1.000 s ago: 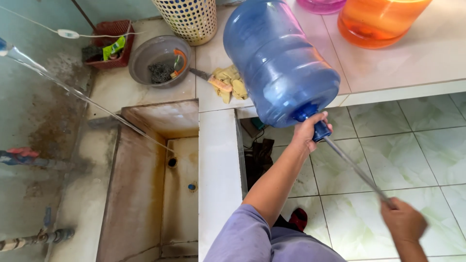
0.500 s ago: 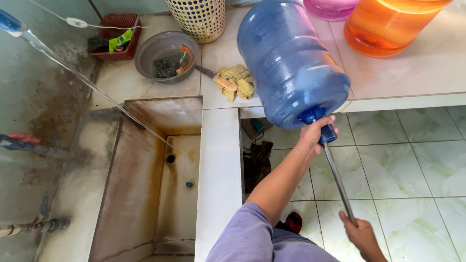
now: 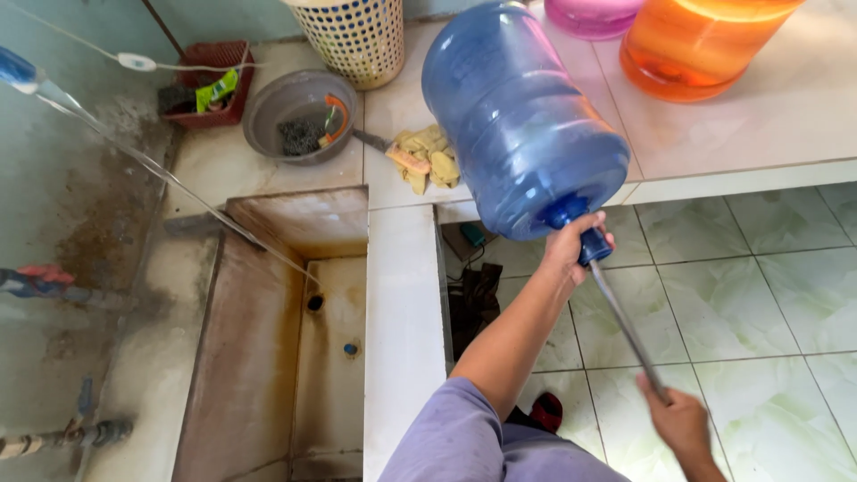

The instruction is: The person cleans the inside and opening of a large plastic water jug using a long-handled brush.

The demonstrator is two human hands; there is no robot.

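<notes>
A large blue water jug [image 3: 522,116] lies tilted on the white tiled counter's edge [image 3: 714,183], its neck pointing down toward me. My left hand [image 3: 571,245] is closed around the neck just by the blue mouth. A thin grey rod [image 3: 625,326] runs from the mouth down to my right hand [image 3: 680,419], which grips its lower end above the floor tiles. How far the rod reaches inside the jug is hidden.
An orange tub [image 3: 705,45] and a pink one [image 3: 589,16] stand behind the jug. To the left are yellow rags [image 3: 427,156], a grey basin [image 3: 299,116], a perforated basket [image 3: 353,36], a red tray [image 3: 210,85] and a deep stained sink trough [image 3: 295,339].
My right hand moved left and lower with the rod, then rose slightly toward the jug's mouth. The left hand kept its hold on the neck.
</notes>
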